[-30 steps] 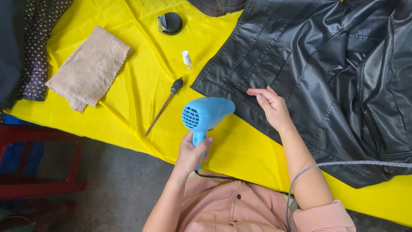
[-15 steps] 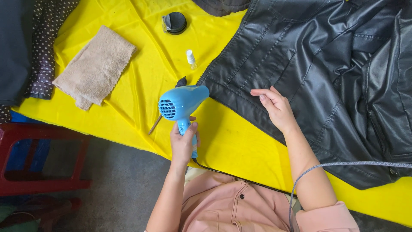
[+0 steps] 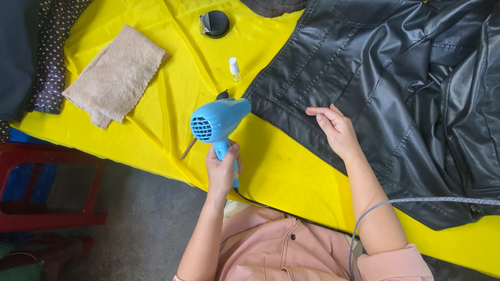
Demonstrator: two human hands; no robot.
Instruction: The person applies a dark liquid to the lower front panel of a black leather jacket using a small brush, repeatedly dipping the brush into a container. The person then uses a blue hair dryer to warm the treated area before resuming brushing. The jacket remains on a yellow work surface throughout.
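Note:
My left hand (image 3: 222, 169) grips the handle of a blue hair dryer (image 3: 216, 119), held above the yellow cloth (image 3: 271, 166) with its nozzle pointing right at the jacket's edge. A black leather jacket (image 3: 396, 88) lies spread over the right half of the cloth. On its lower left panel rests my right hand (image 3: 336, 130), fingers flat and together, holding nothing. The dryer's black cord (image 3: 281, 211) trails down to my lap.
A beige towel (image 3: 115, 75) lies at the left of the cloth. A small spray bottle (image 3: 235, 68), a round black tin (image 3: 214, 23) and a thin brush (image 3: 188, 148), partly hidden behind the dryer, lie near the middle. Red furniture (image 3: 47, 182) stands at lower left. Dark dotted fabric (image 3: 52, 57) lies at far left.
The hair dryer shifted left about half a second ago, then came back to the right, close to the jacket's edge. My right hand stays resting on the jacket.

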